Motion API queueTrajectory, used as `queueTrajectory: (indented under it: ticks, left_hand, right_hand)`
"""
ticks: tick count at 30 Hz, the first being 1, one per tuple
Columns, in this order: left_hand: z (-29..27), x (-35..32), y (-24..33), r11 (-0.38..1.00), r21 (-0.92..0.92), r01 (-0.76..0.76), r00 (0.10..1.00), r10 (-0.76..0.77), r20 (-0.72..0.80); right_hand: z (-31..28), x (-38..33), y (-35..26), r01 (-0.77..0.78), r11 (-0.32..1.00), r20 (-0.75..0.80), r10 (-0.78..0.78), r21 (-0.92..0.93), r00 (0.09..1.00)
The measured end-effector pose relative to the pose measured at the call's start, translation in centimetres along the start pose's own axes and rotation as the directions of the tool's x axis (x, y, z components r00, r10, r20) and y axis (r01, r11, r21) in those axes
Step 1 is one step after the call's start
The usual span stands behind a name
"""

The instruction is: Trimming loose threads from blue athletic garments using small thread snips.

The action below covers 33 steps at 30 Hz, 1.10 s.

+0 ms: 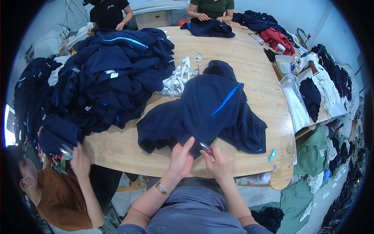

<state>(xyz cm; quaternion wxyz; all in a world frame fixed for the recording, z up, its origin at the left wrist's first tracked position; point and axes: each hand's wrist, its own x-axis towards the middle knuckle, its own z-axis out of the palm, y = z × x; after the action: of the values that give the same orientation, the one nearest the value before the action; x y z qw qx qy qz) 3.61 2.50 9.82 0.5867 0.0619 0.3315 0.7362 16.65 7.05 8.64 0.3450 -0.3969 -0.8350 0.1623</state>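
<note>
A navy hooded garment (202,101) with a bright blue stripe lies spread on the wooden table in front of me, its hood toward the far side. My left hand (181,159) is at the garment's near edge, thumb pointing up against the cloth; its other fingers are bent and partly hidden. Just to the right, my right hand (218,163) is closed around small thread snips (207,149) with red handles. The metal blades point up and left toward the cloth's near edge.
A big pile of navy garments (113,74) covers the table's left side. White strips (179,80) lie beyond my garment. A light-blue marker-like object (272,155) rests near the right edge. A co-worker (64,195) works close on my left; two more people stand across the table (249,70).
</note>
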Motion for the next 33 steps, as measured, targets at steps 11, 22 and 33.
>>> queueTrajectory:
  ticks: [11, 22, 33]
  left_hand:
    - [-0.6, 0.0, -0.4, 0.998, 0.053, -0.047, 0.999, 0.046, 0.015]
    - [-8.6, 2.6, -1.9, 0.992, -0.03, 0.123, 0.986, -0.125, -0.109]
    - [-0.6, 6.2, -3.9, -0.389, 0.823, -0.414, 0.737, 0.386, 0.554]
  right_hand:
    - [0.4, -0.4, 0.8, -0.134, 0.961, -0.037, 0.147, 0.242, 0.988]
    - [2.8, -1.0, 6.1, -0.452, 0.073, 0.277, 0.7, 0.889, 0.658]
    - [4.1, -3.4, 8.2, -0.453, 0.047, 0.278, 0.731, 0.89, 0.622]
